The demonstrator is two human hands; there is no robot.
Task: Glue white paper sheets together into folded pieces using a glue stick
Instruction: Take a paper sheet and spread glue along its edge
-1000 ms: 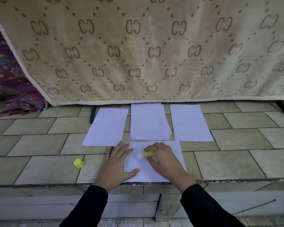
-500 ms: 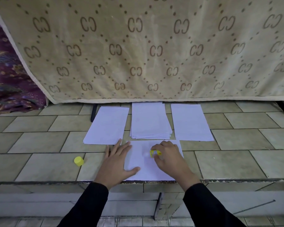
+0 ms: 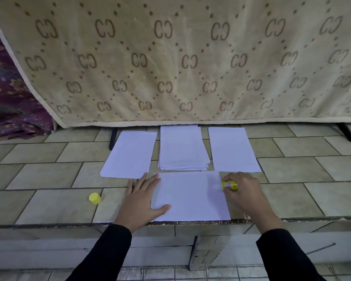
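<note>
Lying flat at the near edge of the tiled ledge [image 3: 49, 173], the working sheet [image 3: 188, 197] is the piece getting glue. At its right edge, near the far corner, the right hand [image 3: 245, 191] grips the glue stick [image 3: 229, 185], fingers curled round the yellow barrel, with the tip pointing in toward the paper. The left hand [image 3: 140, 203] lies flat, fingers spread, across the sheet's left edge and holds nothing.

The step in hand looks like spreading glue across the sheet. To do it well, the strokes should be even and light and run right out to the edges and corners, since bare margins would lift after folding. The flat hand should go on pinning the paper so it neither slides nor wrinkles, and its palm should stay off the glued area.

By count there is one glue stick and one loose yellow cap [image 3: 94, 198], well to the left of the working sheet. Three lots of white paper lie just beyond the sheet's far edge: a left sheet [image 3: 130, 155], a middle stack [image 3: 182, 147] of several sheets and a right sheet [image 3: 232, 149]. Whether the outer two are single sheets I cannot tell. Farther beyond the sheet hangs a patterned beige blanket [image 3: 190, 57], with a purple cloth [image 3: 8, 98] at the far left.
</note>
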